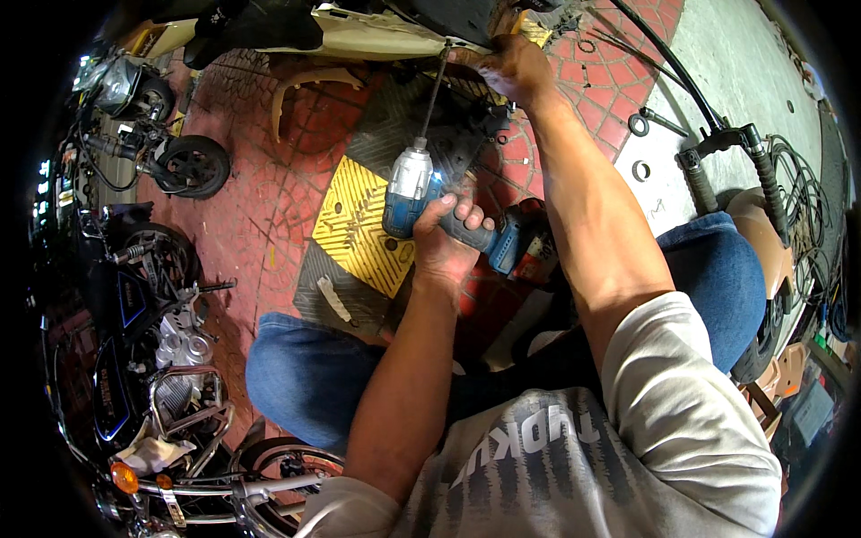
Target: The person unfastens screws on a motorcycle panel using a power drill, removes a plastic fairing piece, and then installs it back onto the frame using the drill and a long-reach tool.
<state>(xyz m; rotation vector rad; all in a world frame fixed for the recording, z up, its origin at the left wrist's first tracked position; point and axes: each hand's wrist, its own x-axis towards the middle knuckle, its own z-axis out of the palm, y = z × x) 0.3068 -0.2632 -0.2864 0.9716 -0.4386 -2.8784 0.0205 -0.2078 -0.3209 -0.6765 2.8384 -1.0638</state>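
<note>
My left hand [447,238] is closed round the handle of a blue and silver cordless impact driver [411,186]. A long thin bit [436,100] runs up from its chuck, with the tip at the lower edge of a cream vehicle panel [381,36]. A small work light glows on the tool. Beside the bit tip, my right hand [518,72] is raised against the panel's underside and dark part. Its fingers are curled and partly hidden, so what they grip cannot be made out.
A yellow ribbed mat [357,224] and a curved tan trim piece [291,94] lie on red paving. Motorcycles [179,359] stand along the left. Front fork tubes [722,142], metal rings [640,169] and coiled cables [794,184] are at the right.
</note>
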